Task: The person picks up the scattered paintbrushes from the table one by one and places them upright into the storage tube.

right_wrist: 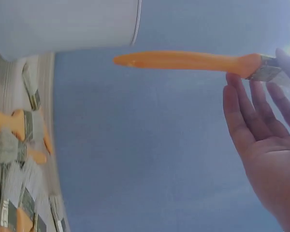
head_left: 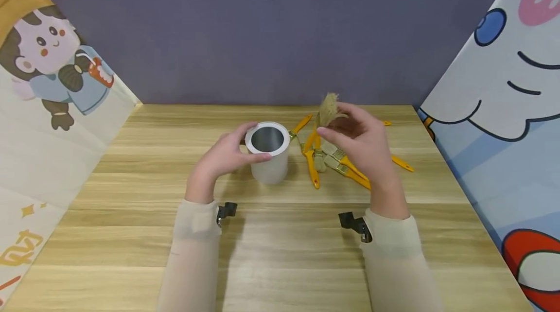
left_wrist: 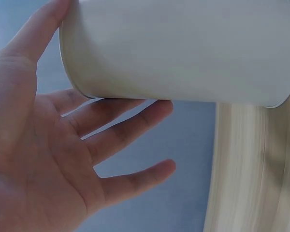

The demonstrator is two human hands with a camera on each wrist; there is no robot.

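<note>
White can (head_left: 269, 171) upright, held near rim by left hand (head_left: 225, 155), thumb and forefinger wide around it. Right hand (head_left: 365, 144), partly closed, pinches orange brush (right_wrist: 183, 60) near metal band, handle down; loose brushes (head_left: 342, 169) below. For likely insertion: steady can, lower handle straight.

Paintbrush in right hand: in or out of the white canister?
Out: the right hand holds the paintbrush beside the white canister, its whole orange handle visible in the right wrist view.
</note>
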